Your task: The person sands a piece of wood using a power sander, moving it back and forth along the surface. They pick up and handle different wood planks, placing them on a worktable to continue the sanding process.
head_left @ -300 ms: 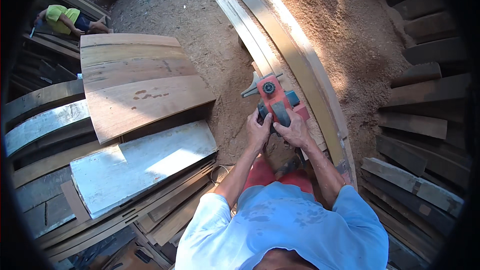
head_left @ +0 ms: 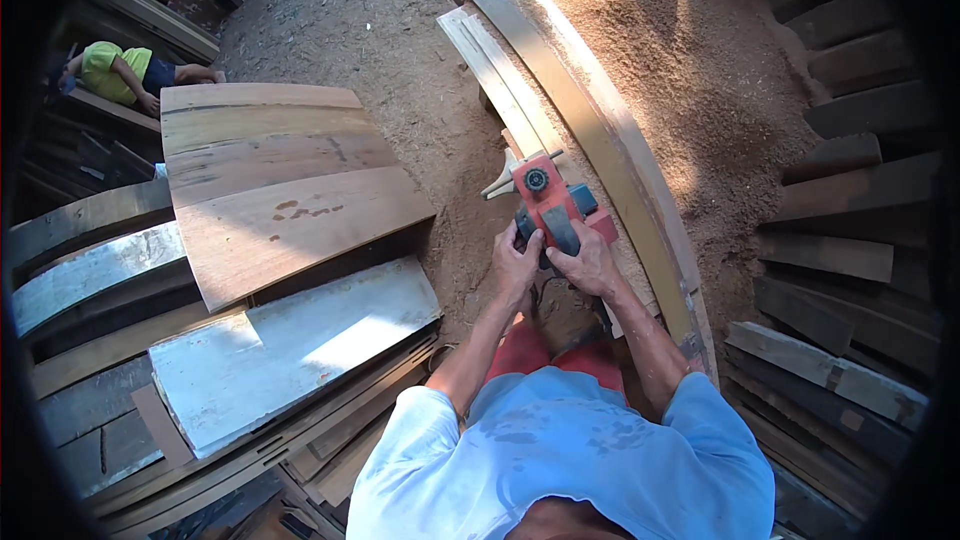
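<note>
Both my hands are closed on a red electric hand planer (head_left: 556, 202) with a round black knob at its front and a dark teal housing on its right. My left hand (head_left: 517, 260) wraps the left side of its rear handle. My right hand (head_left: 590, 260) grips the rear from the other side, with the thumbs close together. A pale metal side guide (head_left: 502, 175) sticks out at the planer's front left. The tool sits on narrow pale wooden strips (head_left: 500, 75), which reach ahead of it. Its underside and blade are hidden.
A long curved-looking beam (head_left: 605, 145) runs along the strips' right side. Wood shavings (head_left: 670, 60) are heaped beyond it. At left lie a broad wooden panel (head_left: 290, 180), a white-faced board (head_left: 300, 360) and stacked planks. Another person (head_left: 118, 72) is at the far left. More boards (head_left: 845, 255) line the right.
The boards at left and the strips have shifted slightly down in view. The planer has barely moved in the picture, and my grip on it is the same.
</note>
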The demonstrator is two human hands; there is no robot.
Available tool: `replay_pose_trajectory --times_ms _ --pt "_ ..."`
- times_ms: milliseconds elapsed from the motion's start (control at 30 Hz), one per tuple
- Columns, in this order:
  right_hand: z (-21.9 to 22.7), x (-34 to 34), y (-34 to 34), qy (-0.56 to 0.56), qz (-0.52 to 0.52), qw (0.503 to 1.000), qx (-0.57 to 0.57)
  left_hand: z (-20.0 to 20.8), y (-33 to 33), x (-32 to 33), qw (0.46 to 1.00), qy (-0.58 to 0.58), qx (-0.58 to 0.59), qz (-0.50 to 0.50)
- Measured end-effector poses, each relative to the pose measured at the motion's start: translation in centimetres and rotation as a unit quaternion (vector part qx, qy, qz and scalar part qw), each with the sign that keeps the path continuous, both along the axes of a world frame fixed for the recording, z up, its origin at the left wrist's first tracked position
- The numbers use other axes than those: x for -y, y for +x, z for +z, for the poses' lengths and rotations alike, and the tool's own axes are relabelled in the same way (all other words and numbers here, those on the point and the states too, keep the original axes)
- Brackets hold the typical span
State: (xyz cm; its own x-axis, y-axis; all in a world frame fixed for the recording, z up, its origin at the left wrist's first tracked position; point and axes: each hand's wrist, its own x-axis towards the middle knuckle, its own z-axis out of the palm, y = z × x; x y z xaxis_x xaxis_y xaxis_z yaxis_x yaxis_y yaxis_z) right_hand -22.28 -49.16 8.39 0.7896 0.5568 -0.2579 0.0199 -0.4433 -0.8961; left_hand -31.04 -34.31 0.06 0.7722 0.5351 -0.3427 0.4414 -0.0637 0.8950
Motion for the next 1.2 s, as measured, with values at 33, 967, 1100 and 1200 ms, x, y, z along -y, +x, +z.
replay_pose_trajectory --times_ms 33,967,1100,1200 --pt "-0.1 -0.4 0.3 0.006 -0.001 1.000 0.020 0.0 0.3 -0.2 1.000 -0.009 0.005 0.002" --pt "0.9 -13.1 11.5 0.000 -0.002 1.000 0.003 0.4 12.1 -12.6 0.991 -0.070 0.108 0.019" --pt "1.5 -15.4 13.5 0.007 -0.010 1.000 -0.014 1.9 14.2 -14.7 0.991 -0.081 0.103 0.023" --pt "0.7 -16.9 14.8 0.036 -0.015 0.999 -0.011 1.9 15.6 -16.1 0.994 -0.055 0.090 0.030"
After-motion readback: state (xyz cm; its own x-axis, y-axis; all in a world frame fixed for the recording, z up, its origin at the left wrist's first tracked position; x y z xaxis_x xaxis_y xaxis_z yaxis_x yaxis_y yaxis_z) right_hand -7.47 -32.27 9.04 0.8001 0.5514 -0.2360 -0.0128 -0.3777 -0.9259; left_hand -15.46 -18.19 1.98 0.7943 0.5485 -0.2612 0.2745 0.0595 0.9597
